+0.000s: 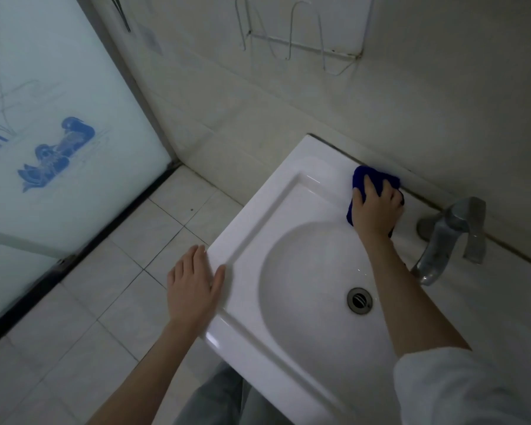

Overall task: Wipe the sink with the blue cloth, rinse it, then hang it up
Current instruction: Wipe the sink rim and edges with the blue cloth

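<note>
One white sink [258, 216], one blue cloth [365, 174], one metal faucet [451, 237], one round drain [359, 300] and two bare hands are in view. The right grip [377, 210] lies on top of the wadded cloth, fingers curved over it and holding it down against the sink's flat back ledge. The cloth sits directly under this grip and bulges out beyond the fingertips toward the wall, with a bit showing at the thumb side and at the outer side too. The faucet stands just beside that grip on its outer side, apart from the cloth, its spout reaching past the forearm. The drain lies in the bowl, nearer the person than the grip, close beside the forearm. The left grip [192, 283] is wide and holds nothing, fingers straight, with the thumb touching the sink's outer rim, well apart from the cloth. On the wall above the right grip hangs one white wire rack [301, 47]. Beyond the left grip are the tiled floor [89, 317] and one frosted glass door [59, 87] printed with blue ducks.
</note>
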